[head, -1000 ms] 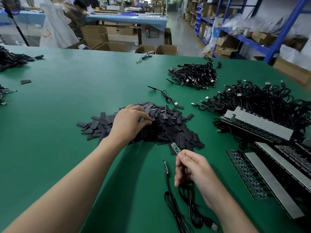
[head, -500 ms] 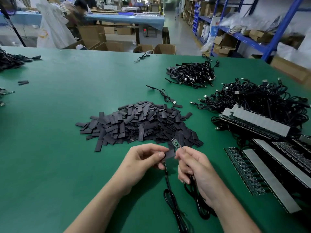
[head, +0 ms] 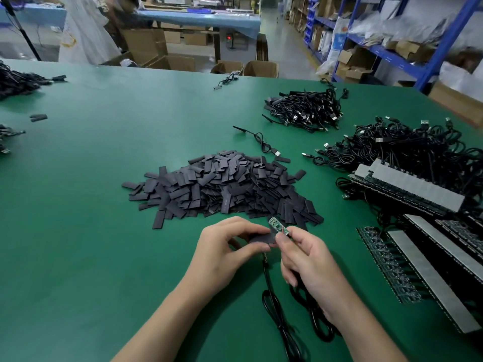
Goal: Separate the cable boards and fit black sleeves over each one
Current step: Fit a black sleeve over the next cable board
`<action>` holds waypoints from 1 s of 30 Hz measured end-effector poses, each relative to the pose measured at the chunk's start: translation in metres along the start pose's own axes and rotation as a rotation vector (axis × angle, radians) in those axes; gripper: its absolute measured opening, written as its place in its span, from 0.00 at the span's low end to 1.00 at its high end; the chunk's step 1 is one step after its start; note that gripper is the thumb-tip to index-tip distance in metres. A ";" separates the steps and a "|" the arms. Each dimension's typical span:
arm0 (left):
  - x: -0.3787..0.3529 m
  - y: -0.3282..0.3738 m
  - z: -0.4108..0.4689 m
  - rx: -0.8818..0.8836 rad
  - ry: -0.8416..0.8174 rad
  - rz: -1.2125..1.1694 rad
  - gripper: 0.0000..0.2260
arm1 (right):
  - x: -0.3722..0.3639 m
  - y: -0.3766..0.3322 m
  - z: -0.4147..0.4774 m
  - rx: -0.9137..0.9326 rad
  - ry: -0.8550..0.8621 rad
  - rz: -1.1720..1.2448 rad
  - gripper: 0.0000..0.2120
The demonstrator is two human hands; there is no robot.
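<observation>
At the far left edge of the frame lie two dark tangles of cables, one [head: 15, 82] in the upper left and another [head: 6, 139] below it, with one stray sleeve [head: 38, 117] beside them on the green table [head: 91, 231]. In the centre sits one heap of black sleeves [head: 222, 189], too many to count. Below it, the left hand [head: 224, 254] pinches a single black sleeve [head: 262, 239] between thumb and fingers. Touching it, the right hand [head: 311, 265] grips one small green cable board [head: 278, 226], its cable [head: 316, 317] looping beneath. Another cable [head: 274, 309] lies between the forearms. Right of centre are two cable piles [head: 305, 111] [head: 407, 147]; along the right edge, several unseparated board panels [head: 407, 189].
</observation>
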State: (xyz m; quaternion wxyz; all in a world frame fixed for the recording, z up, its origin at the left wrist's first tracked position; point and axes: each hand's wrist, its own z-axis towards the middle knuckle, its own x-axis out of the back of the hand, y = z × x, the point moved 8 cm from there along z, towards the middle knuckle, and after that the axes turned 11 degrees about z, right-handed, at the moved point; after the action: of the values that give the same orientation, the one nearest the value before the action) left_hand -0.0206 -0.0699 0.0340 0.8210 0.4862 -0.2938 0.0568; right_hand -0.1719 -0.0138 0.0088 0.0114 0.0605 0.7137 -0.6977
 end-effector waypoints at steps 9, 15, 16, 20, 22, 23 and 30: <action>0.006 -0.018 0.002 0.194 0.022 -0.158 0.10 | 0.004 -0.006 -0.001 -0.012 -0.006 -0.030 0.18; 0.004 -0.018 0.002 0.178 0.010 -0.153 0.10 | 0.001 -0.007 -0.002 -0.010 -0.050 -0.075 0.19; 0.004 -0.018 0.003 0.179 0.009 -0.156 0.10 | 0.001 -0.006 -0.002 -0.012 -0.052 -0.079 0.19; 0.003 -0.021 0.002 0.180 0.004 -0.163 0.10 | -0.001 -0.007 -0.002 -0.022 -0.059 -0.093 0.18; 0.004 -0.020 0.002 0.158 0.000 -0.156 0.10 | -0.001 -0.007 -0.002 -0.024 -0.064 -0.099 0.18; 0.004 -0.019 0.003 0.141 -0.001 -0.145 0.10 | -0.001 -0.007 -0.002 -0.027 -0.068 -0.102 0.18; 0.005 -0.014 0.003 0.051 -0.002 -0.019 0.09 | -0.001 -0.004 -0.003 -0.075 -0.121 -0.124 0.17</action>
State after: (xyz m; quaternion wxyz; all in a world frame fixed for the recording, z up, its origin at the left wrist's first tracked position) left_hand -0.0127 -0.0810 0.0272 0.8085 0.5099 -0.2886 0.0558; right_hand -0.1707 -0.0108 0.0132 0.0137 -0.0266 0.7397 -0.6722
